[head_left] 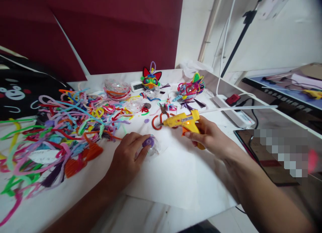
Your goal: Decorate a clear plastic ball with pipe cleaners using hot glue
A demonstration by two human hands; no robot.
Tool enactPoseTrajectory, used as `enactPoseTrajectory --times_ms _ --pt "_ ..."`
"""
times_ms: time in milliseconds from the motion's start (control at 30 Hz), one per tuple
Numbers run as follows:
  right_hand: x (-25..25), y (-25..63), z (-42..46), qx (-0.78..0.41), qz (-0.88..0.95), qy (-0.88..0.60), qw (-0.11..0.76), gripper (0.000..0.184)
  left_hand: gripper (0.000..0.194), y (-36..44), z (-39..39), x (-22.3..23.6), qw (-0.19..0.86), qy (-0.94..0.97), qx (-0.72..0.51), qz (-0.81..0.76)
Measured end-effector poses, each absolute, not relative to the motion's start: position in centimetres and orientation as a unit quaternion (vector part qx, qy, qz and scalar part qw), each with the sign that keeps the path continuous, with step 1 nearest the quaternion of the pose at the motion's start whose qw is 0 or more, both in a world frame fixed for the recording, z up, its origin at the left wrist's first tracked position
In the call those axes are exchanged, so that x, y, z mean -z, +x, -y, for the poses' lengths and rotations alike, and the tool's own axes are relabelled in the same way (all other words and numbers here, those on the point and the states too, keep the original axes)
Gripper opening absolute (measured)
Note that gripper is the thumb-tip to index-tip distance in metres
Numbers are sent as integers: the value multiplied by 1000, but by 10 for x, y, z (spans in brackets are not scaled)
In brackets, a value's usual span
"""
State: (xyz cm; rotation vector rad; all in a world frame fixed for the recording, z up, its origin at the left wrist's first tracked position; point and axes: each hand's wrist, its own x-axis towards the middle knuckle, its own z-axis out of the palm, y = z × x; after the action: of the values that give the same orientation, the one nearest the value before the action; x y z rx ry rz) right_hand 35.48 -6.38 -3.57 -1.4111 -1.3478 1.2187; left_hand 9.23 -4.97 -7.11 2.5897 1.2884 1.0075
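In my right hand (205,134) is a yellow glue gun (187,120), its nozzle pointing left and a small orange light glowing on its side. A long clear glue stick (241,108) runs out of its back to the right. My left hand (130,150) closes its fingertips on a clear plastic ball (154,149) with a purple pipe-cleaner coil (148,142) on it. The ball rests on a white sheet (173,179). Just behind the nozzle lie scissors (157,122) with orange handles, partly covered by the gun.
A heap of coloured pipe cleaners (75,122) spreads over the left side. At the back stand a pipe-cleaner lion-like figure (151,80), another colourful figure (190,88), a clear ball container (117,88) and a small timer (137,86). A power strip (236,113) and a tablet (266,159) lie right.
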Motion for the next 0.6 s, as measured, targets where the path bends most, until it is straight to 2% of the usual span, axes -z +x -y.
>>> enactPoseTrajectory --times_ms 333,467,600 --pt "59 327 42 -494 477 -581 436 36 28 92 48 78 15 843 -344 -413" --pt "68 327 35 -322 584 -635 390 43 21 92 48 78 19 839 -346 -421" --pt "72 330 37 -127 664 -654 340 32 18 93 49 76 20 843 -348 -410"
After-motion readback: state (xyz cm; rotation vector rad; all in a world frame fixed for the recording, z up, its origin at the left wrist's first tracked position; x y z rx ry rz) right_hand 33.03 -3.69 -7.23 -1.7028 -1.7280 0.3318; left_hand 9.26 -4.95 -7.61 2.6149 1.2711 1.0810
